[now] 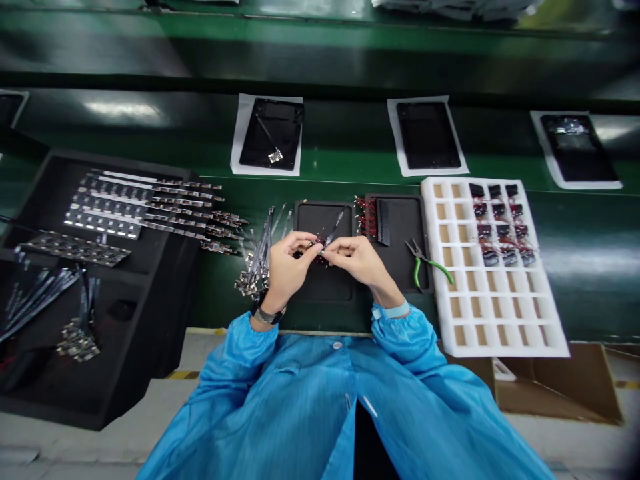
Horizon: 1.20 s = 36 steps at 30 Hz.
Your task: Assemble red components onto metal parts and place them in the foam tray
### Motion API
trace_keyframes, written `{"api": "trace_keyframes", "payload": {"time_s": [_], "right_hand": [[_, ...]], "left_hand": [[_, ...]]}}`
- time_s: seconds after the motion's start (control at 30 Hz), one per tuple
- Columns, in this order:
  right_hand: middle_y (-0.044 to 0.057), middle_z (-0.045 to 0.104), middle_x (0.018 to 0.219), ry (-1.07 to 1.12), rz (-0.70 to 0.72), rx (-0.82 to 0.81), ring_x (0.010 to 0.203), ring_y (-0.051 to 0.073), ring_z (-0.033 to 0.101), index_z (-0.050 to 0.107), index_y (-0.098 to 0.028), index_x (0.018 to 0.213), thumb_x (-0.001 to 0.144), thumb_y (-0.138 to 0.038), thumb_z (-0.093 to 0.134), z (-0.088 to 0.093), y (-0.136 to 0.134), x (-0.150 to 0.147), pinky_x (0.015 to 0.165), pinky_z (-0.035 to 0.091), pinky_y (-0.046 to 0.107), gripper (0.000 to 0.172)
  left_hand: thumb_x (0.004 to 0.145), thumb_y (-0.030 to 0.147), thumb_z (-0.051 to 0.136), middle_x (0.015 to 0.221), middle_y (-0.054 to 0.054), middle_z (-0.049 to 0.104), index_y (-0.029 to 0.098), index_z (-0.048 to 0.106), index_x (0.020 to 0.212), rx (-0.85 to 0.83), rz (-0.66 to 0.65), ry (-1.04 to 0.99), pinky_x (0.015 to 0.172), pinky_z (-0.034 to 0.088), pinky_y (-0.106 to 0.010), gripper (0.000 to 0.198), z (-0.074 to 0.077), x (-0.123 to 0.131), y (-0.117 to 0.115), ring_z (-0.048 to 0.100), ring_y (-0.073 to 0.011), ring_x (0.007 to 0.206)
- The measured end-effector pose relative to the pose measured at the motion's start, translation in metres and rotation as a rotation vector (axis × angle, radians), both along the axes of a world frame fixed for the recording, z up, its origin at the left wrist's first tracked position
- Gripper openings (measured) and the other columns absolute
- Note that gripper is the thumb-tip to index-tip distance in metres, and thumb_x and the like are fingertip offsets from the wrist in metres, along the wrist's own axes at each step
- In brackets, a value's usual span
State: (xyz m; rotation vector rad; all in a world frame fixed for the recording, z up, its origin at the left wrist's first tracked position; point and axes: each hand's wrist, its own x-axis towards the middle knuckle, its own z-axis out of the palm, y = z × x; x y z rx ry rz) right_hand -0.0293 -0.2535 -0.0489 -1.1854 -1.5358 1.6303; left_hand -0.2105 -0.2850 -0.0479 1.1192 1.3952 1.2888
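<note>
I am pinching a small dark part with red wires (pixel 320 252) between the fingertips of both hands, just above the middle of the frame. My left hand (pixel 287 261) is curling around it from the left, fingers bent and closed on the piece; my right hand (pixel 357 259) is meeting it from the right, thumb and forefinger gripping the same part, from which a thin dark flat ribbon strip (pixel 334 229) is slanting up and away. Both wrists are angling inward — the forearms in light blue smock sleeves (pixel 400 347) are coming up from the bottom of the frame and converging at the middle. A dark watch (pixel 267 313) is sitting on my left wrist.

The hands are hovering over a black rectangular foam mat (pixel 320 280) lying on a dark green bench top (pixel 125 127). Just left of my left hand a loose bundle of thin flat cables (pixel 257 257) is lying. Right of my right hand — near, not touching — green-handled pliers (pixel 427 263) are resting beside a white foam tray of square pockets (pixel 493 293), some upper pockets holding small black wired parts. At the left of the frame a black tray of long circuit strips (pixel 125 207) is sitting. Along the upper part, three black flat panels on white sheets (pixel 427 137) are lying in a row.
</note>
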Motion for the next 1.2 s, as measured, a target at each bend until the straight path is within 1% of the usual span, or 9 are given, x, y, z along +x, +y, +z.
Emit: {"api": "trace_keyframes", "payload": {"time_s": [0.13,0.23,0.37,0.53,0.67,0.8,0.97,1.2], "right_hand": [[0.004,0.068,0.064,-0.021,-0.006,0.014,0.053,0.010,0.047,0.078,-0.012,0.081,0.083,-0.049,0.082,-0.0018,-0.0014,0.0005,0.052,0.034,0.025,0.037],[0.003,0.067,0.064,-0.038,-0.008,0.029,0.052,0.009,0.044,0.078,-0.013,0.081,0.084,-0.048,0.081,-0.0023,-0.0023,0.0004,0.051,0.031,0.024,0.035],[0.001,0.063,0.061,-0.052,-0.025,0.047,0.050,0.008,0.036,0.078,-0.012,0.081,0.084,-0.045,0.080,-0.0005,-0.0032,-0.0008,0.049,0.024,0.025,0.033],[0.000,0.059,0.059,-0.083,-0.028,0.063,0.051,0.008,0.032,0.077,-0.013,0.081,0.086,-0.045,0.077,0.0014,-0.0042,-0.0015,0.049,0.021,0.025,0.033],[0.000,0.060,0.060,-0.087,-0.024,0.067,0.051,0.008,0.032,0.077,-0.012,0.081,0.085,-0.047,0.078,0.0029,-0.0045,-0.0022,0.049,0.020,0.026,0.035],[0.000,0.061,0.061,-0.081,-0.032,0.072,0.052,0.008,0.033,0.077,-0.013,0.080,0.084,-0.048,0.079,0.0055,-0.0044,-0.0029,0.049,0.022,0.026,0.036],[-0.001,0.057,0.058,-0.094,-0.027,0.074,0.051,0.008,0.030,0.077,-0.012,0.080,0.084,-0.045,0.078,0.0057,-0.0043,-0.0017,0.049,0.020,0.026,0.033],[0.000,0.061,0.061,-0.095,-0.024,0.054,0.052,0.008,0.033,0.078,-0.012,0.081,0.085,-0.042,0.076,0.0031,-0.0050,-0.0005,0.050,0.023,0.025,0.031]], "left_hand": [[0.080,0.026,0.085,0.085,-0.005,0.079,0.018,0.077,0.094,-0.016,-0.010,-0.013,0.074,0.057,-0.029,0.018,-0.0011,-0.0015,0.0007,0.074,-0.0185,0.079],[0.080,0.028,0.086,0.085,-0.005,0.079,0.018,0.077,0.093,-0.028,-0.016,-0.027,0.074,0.057,-0.030,0.018,-0.0039,-0.0030,0.0008,0.074,-0.0188,0.079],[0.079,0.028,0.086,0.083,-0.005,0.078,0.018,0.077,0.093,-0.042,0.003,-0.040,0.073,0.056,-0.029,0.019,-0.0064,-0.0021,0.0003,0.074,-0.0183,0.078],[0.079,0.027,0.086,0.084,-0.005,0.078,0.018,0.077,0.092,-0.038,0.038,-0.031,0.072,0.056,-0.029,0.018,-0.0044,0.0016,-0.0009,0.074,-0.0183,0.077],[0.079,0.025,0.085,0.085,-0.005,0.078,0.018,0.077,0.091,-0.024,0.059,-0.029,0.073,0.057,-0.029,0.015,-0.0021,0.0040,-0.0029,0.073,-0.0179,0.077],[0.079,0.025,0.085,0.084,-0.004,0.078,0.019,0.077,0.090,-0.018,0.080,-0.009,0.073,0.057,-0.029,0.014,-0.0015,0.0055,-0.0047,0.073,-0.0180,0.078],[0.079,0.024,0.085,0.084,-0.005,0.078,0.019,0.078,0.090,-0.024,0.073,-0.020,0.073,0.057,-0.029,0.015,-0.0016,0.0055,-0.0045,0.073,-0.0182,0.078],[0.079,0.024,0.085,0.084,-0.005,0.079,0.017,0.078,0.091,-0.022,0.060,-0.039,0.073,0.056,-0.027,0.016,-0.0005,0.0042,-0.0051,0.074,-0.0171,0.078]]}}
